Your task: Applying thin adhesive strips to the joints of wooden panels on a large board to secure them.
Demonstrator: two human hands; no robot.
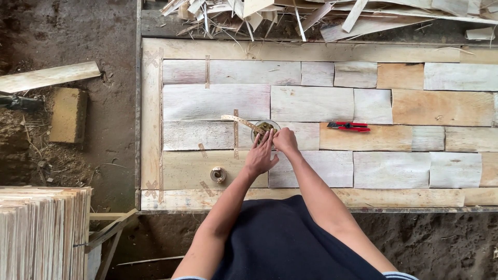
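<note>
A large board (311, 171) of pale veneer pieces laid edge to edge lies in front of me. Near its middle stands a small round bowl (265, 127) with dark liquid. My right hand (285, 140) is closed at the bowl's rim, pinching a strip of paper tape (239, 121) that runs off to the left. My left hand (261, 155) rests just below the bowl, fingers spread and pointing at it, touching the strip's end. A roll of tape (218, 175) lies on the board, left of my left forearm.
A red-handled cutter (348, 126) lies on the board to the right of the bowl. Veneer offcuts (321, 13) are heaped beyond the far edge. A stack of veneer sheets (44, 228) stands at lower left, a brick (68, 115) and plank (49, 76) on the dirt floor.
</note>
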